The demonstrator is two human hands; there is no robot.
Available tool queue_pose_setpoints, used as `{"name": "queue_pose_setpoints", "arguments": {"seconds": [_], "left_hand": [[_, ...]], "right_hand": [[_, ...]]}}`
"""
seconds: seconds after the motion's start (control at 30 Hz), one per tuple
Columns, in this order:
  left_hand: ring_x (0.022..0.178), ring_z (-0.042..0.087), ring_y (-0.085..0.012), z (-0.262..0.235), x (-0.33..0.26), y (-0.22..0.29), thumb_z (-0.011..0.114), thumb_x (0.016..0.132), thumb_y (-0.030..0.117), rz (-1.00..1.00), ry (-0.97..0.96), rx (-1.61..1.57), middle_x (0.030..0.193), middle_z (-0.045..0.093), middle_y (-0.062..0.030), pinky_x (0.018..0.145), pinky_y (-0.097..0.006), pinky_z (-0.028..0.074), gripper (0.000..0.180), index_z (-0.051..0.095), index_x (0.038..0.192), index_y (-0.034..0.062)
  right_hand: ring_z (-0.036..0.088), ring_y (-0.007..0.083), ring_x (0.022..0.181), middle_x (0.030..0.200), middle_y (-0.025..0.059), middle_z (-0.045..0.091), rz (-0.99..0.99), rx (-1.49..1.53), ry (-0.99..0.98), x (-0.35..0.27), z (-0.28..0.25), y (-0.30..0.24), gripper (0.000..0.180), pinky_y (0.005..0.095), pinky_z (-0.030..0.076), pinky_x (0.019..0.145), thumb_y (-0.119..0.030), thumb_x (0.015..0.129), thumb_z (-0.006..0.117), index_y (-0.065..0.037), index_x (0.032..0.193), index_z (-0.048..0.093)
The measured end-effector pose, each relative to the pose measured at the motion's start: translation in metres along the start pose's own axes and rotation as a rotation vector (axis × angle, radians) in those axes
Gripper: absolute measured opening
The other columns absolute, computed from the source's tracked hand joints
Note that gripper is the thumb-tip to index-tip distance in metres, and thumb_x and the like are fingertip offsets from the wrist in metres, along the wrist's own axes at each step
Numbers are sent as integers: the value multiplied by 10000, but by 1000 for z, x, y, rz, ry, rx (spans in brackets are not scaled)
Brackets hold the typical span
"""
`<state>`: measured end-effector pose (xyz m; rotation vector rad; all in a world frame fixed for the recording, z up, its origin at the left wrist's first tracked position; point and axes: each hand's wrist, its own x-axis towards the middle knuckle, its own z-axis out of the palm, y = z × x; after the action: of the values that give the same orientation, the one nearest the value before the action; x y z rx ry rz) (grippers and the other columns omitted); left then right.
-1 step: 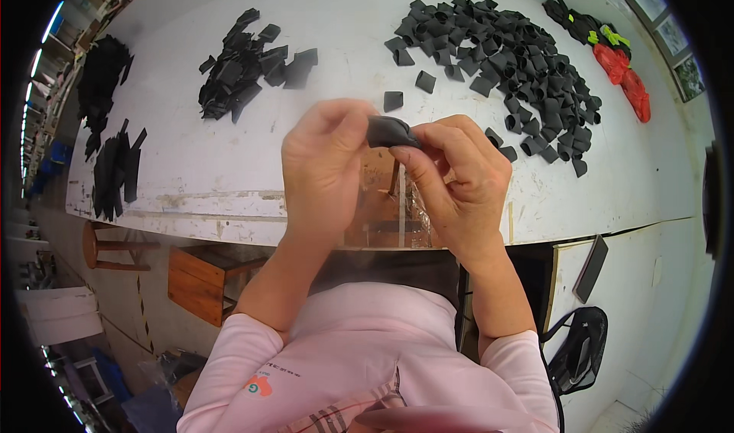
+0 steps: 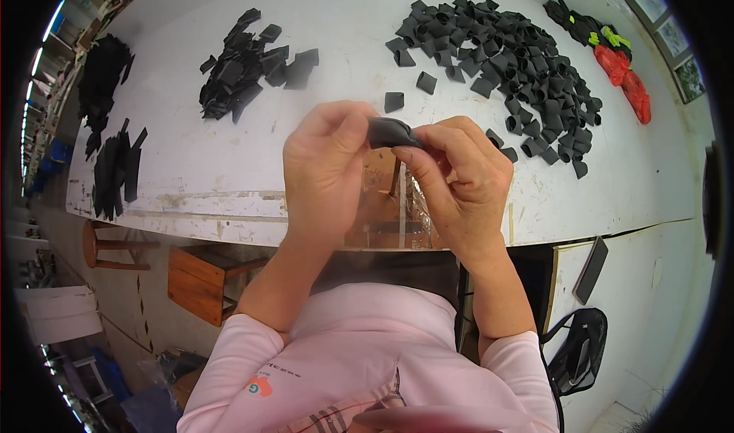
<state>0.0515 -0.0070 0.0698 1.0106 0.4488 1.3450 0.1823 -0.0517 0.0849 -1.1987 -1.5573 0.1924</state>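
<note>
Over the near edge of the white table, both hands hold one small black fabric piece point(image 2: 391, 132), which is bent into a curve. My left hand point(image 2: 327, 158) pinches its left end between thumb and fingers. At its right end, my right hand point(image 2: 462, 173) presses thumb against fingertips; part of the piece is hidden there. Beyond my hands lies a single black loop point(image 2: 394, 102). A wide pile of similar short black loops point(image 2: 527, 66) spreads at the far right. Flat black pieces point(image 2: 229, 74) are heaped at the far left.
Black strips point(image 2: 116, 169) and a dark heap point(image 2: 102, 81) lie along the table's left side. A red plastic bag point(image 2: 623, 77) sits at the far right. Below the table's edge are a wooden stool point(image 2: 200, 282) and, on the right, a black mesh bag point(image 2: 582, 353).
</note>
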Motion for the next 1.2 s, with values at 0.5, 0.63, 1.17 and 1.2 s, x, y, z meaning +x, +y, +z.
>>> {"name": "queue_pose_setpoints", "arguments": {"seconds": [0.5,0.63,1.17,1.2], "left_hand": [[744,455,-64,-6,-9,-8,539,859,120,-84,10,-33,821,541,-16,662,-178,377,131,548,899,-4],[742,481,-80,5,3,2,551,842,88,-66,-24,68,802,559,-24,670,-206,390,141,567,942,-10],[829,495,-73,-3,-13,-2,528,834,23,148,13,322,921,549,-48,715,-190,409,226,513,1055,-26],[833,497,-73,-4,-22,-4,538,822,10,128,16,306,926,551,-59,716,-193,411,235,510,1051,-32]], "right_hand": [[500,202,575,630,68,505,-30,8,-8,-5,2,17,86,289,389,484,-6,678,645,-8,716,569],[502,209,586,634,71,503,-46,-53,-9,-4,4,15,84,297,392,496,3,681,637,-8,716,561],[457,58,512,611,9,526,362,766,193,0,-19,4,118,172,344,454,-72,822,574,-14,724,545],[457,64,514,613,19,522,448,864,216,-7,-18,4,121,172,348,456,-85,831,564,-15,736,537]]}}
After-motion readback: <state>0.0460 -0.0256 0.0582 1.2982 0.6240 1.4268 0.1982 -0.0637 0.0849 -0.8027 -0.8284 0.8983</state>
